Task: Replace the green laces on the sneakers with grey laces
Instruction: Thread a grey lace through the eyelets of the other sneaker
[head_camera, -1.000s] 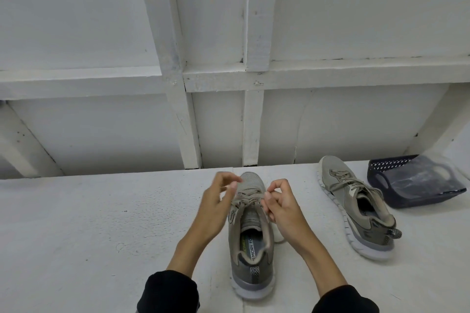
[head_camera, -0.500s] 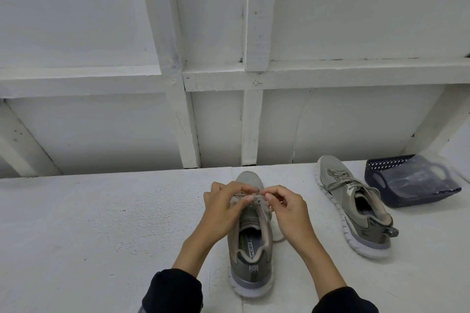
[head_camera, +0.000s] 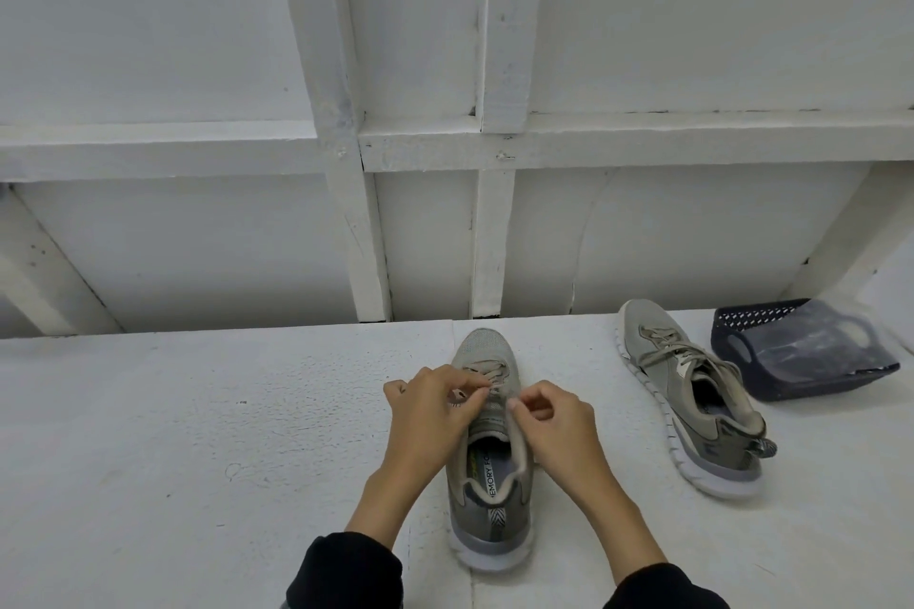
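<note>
A grey sneaker (head_camera: 489, 485) stands on a white table (head_camera: 173, 460), heel toward the viewer and toe pointing away. Its insole shows printed letters reading "EMORY FO", the rest cut off by the collar. Both of the person's hands work at the laces (head_camera: 487, 373) over the tongue. The left hand (head_camera: 430, 406) has its fingers curled, thumb and fingertips pinching a lace near the upper eyelets. The right hand (head_camera: 554, 420) is also curled, fingers pinching close to the shoe's right edge; what it grips is too small to tell, likely a lace. Black sleeves (head_camera: 346, 574) cover both wrists' upper parts. To the right lies a second sneaker (head_camera: 692, 406), laced, angled away. Just beyond it sits a dark basket (head_camera: 732, 351) holding clear plastic.
</note>
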A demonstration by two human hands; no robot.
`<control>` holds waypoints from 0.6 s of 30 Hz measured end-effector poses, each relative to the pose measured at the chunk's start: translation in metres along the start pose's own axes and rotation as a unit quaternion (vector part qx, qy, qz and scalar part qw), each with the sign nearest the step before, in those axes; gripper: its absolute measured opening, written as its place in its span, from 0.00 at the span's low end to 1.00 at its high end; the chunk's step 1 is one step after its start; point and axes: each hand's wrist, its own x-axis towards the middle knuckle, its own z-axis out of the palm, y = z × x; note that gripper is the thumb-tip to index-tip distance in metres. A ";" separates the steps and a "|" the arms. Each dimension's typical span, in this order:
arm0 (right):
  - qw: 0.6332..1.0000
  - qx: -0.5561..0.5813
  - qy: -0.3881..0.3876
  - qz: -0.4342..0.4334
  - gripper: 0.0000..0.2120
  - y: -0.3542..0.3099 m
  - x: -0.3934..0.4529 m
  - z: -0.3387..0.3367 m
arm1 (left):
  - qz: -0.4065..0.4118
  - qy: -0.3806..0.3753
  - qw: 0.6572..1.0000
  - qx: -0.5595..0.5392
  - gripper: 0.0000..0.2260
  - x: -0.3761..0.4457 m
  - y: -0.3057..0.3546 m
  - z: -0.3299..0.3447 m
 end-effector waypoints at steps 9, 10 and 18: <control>0.963 0.248 -0.017 0.099 0.05 0.014 -0.003 -0.003 | 0.118 0.023 0.980 0.159 0.04 -0.005 0.006 0.011; 0.963 0.250 -0.018 0.097 0.05 0.014 -0.003 -0.003 | 0.127 0.025 0.977 0.171 0.03 -0.004 0.005 0.013; 0.962 0.259 -0.027 0.085 0.04 0.017 -0.003 -0.003 | 0.157 0.017 0.956 0.247 0.08 -0.003 0.006 0.019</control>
